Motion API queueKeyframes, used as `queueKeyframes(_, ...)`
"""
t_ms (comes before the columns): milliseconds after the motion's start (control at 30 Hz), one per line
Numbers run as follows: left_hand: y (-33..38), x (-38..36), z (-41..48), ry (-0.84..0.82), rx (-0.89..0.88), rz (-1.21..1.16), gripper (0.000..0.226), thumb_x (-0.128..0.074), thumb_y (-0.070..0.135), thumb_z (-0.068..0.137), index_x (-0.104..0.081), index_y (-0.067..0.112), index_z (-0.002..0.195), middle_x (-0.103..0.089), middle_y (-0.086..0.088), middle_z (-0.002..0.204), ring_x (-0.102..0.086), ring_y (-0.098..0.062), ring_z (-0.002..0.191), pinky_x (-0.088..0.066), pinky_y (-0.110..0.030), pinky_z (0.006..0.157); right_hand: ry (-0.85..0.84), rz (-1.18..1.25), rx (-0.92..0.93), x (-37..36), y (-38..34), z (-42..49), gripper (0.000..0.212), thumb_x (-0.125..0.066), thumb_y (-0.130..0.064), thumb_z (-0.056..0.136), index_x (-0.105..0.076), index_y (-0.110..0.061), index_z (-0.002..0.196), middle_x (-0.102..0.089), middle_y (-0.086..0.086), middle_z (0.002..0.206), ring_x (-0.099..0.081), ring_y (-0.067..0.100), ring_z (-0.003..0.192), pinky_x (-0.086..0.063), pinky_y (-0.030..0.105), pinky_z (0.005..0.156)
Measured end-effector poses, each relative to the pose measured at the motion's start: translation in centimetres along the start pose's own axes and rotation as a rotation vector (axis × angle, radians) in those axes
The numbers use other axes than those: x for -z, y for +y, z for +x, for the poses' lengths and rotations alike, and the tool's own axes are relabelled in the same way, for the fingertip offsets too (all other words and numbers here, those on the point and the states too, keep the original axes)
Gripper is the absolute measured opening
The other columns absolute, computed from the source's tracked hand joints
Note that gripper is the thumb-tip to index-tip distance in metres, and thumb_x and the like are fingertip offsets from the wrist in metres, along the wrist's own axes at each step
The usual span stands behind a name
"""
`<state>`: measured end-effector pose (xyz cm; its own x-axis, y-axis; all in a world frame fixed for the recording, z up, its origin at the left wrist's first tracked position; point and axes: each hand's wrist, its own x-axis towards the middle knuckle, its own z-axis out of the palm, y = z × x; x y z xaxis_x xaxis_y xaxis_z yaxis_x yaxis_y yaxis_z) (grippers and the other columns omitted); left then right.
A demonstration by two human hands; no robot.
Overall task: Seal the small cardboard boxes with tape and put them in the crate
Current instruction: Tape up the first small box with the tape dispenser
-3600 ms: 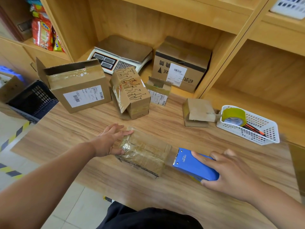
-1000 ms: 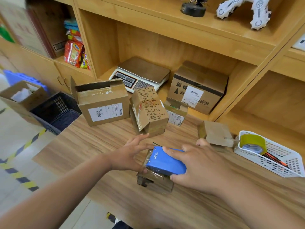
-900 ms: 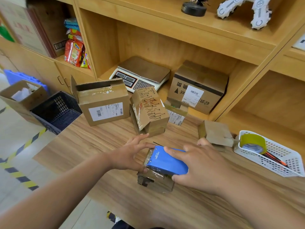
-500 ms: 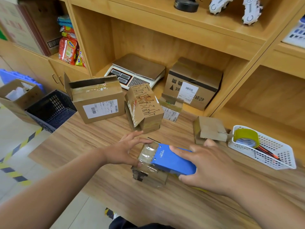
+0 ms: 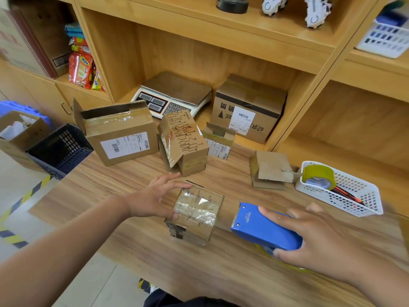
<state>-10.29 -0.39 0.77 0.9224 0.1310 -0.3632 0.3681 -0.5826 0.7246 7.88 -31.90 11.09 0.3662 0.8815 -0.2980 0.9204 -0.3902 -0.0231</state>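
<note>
Top taped, your small box (image 5: 195, 214) sits mid-surface, braced by your left hand (image 5: 155, 200), grip released; your right hand (image 5: 321, 240) grasps the tape dispenser (image 5: 263, 229) at three o'clock. Likely remaining: crate (image 5: 59, 149) at ten o'clock, printed box (image 5: 183, 142) at twelve unsealed.

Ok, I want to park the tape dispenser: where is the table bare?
The table is bare left of the left hand, below the open box; along the near edge before the taped box; and between that box and the flat box. The back, from open box to basket, is crowded.
</note>
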Motion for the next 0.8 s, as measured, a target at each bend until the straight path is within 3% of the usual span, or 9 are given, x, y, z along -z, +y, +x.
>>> queueKeyframes(133,0.3,-0.2,0.1,0.011,0.006,0.03,0.08,-0.078,0.037,0.073,-0.028,0.072,0.124,-0.004,0.019,0.152,-0.001,-0.01,0.14,-0.013,-0.048,0.116,-0.018,0.002,-0.013,-0.5,0.3,-0.7,0.067,-0.039,-0.075,0.075,0.01,-0.079,0.12,-0.041,-0.016,0.09,-0.024,0.007,0.083,-0.028,0.016,0.062)
queueKeyframes(267,0.6,0.0,-0.2,0.017,0.015,0.041,0.078,-0.078,0.033,0.075,-0.031,0.065,0.128,-0.004,0.021,0.15,-0.001,-0.007,0.138,-0.013,-0.044,0.116,-0.012,-0.036,0.019,-1.7,0.1,0.2,0.066,-0.037,-0.076,0.077,0.011,-0.076,0.122,-0.036,-0.019,0.088,-0.026,0.012,0.086,-0.027,0.013,0.065)
queueKeyframes(433,1.4,0.0,-0.2,0.049,-0.003,0.103,0.078,-0.079,0.034,0.073,-0.031,0.059,0.129,-0.004,0.02,0.149,-0.002,-0.008,0.139,-0.014,-0.041,0.116,-0.018,-0.027,0.015,-3.0,-0.3,1.3,0.068,-0.037,-0.072,0.081,0.017,-0.07,0.122,-0.04,-0.017,0.097,-0.03,0.015,0.091,-0.021,0.014,0.057)
queueKeyframes(567,3.5,-0.1,-0.1,0.097,0.017,0.294,0.078,-0.075,0.04,0.07,-0.032,0.047,0.136,-0.001,0.016,0.152,0.002,-0.009,0.141,-0.011,-0.04,0.116,0.007,0.019,0.04,-4.4,0.0,1.8,0.073,-0.017,-0.077,0.064,0.007,-0.069,0.133,-0.035,-0.019,0.09,-0.03,0.017,0.089,-0.02,0.007,0.067)
queueKeyframes(633,5.3,-0.7,0.4,0.175,0.015,0.438,0.077,-0.069,0.047,0.073,-0.032,0.036,0.139,-0.001,0.012,0.153,0.005,-0.01,0.142,-0.008,-0.039,0.116,0.033,0.059,0.032,-5.0,0.2,1.7,0.074,-0.016,-0.077,0.062,0.006,-0.07,0.132,-0.036,-0.018,0.091,-0.032,0.017,0.087,-0.019,0.006,0.068)
queueKeyframes(667,6.2,-1.4,0.8,0.22,-0.003,0.487,0.075,-0.064,0.048,0.076,-0.031,0.03,0.141,-0.003,0.008,0.154,0.004,-0.012,0.143,-0.007,-0.037,0.117,0.044,0.059,0.025,-5.0,0.2,1.6,0.073,-0.019,-0.077,0.063,0.002,-0.07,0.132,-0.038,-0.018,0.09,-0.033,0.017,0.085,-0.018,0.006,0.068)
queueKeyframes(800,9.7,-5.9,3.5,0.309,-0.176,0.488,0.052,-0.046,0.03,0.096,-0.03,0.023,0.145,-0.021,0.002,0.153,-0.012,-0.013,0.142,-0.012,-0.025,0.115,0.022,0.033,-0.014,-5.4,0.6,1.4,0.076,-0.046,-0.076,0.06,-0.044,-0.054,0.132,-0.037,-0.019,0.066,-0.028,0.008,0.06,-0.01,0.005,0.06)
